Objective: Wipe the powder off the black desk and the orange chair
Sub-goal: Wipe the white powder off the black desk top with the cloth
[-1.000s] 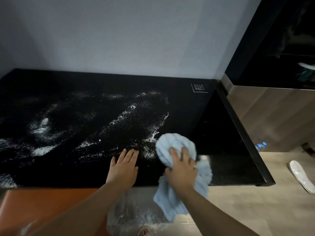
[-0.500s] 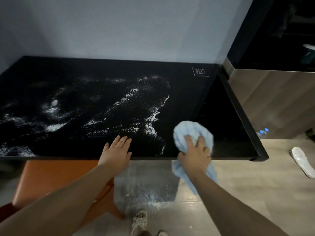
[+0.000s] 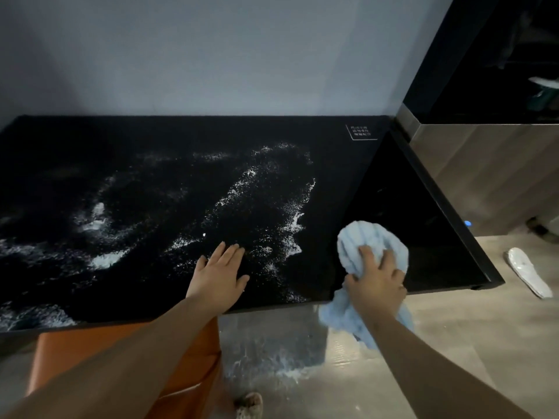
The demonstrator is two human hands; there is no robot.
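The black desk (image 3: 181,137) stands against the wall, with white powder (image 3: 242,192) spread over its middle and left. Its right end looks clean and glossy. My right hand (image 3: 376,279) grips a light blue cloth (image 3: 360,240) bunched on the desk near the front right; part of the cloth hangs over the front edge. My left hand (image 3: 220,273) lies flat with fingers spread on the powdered desk near the front edge. The orange chair (image 3: 69,349) sits under the desk front at lower left, partly hidden by my left arm.
Spilled powder (image 3: 272,370) lies on the wood floor below the desk edge. A cabinet (image 3: 484,164) with a dark upper compartment stands right of the desk. A white slipper (image 3: 527,272) lies on the floor at right. A shoe (image 3: 249,405) shows at the bottom.
My right hand has carried the cloth rightward along the front of the desk. My left hand has stayed flat near the front edge. The view has pulled back, showing more chair and floor.
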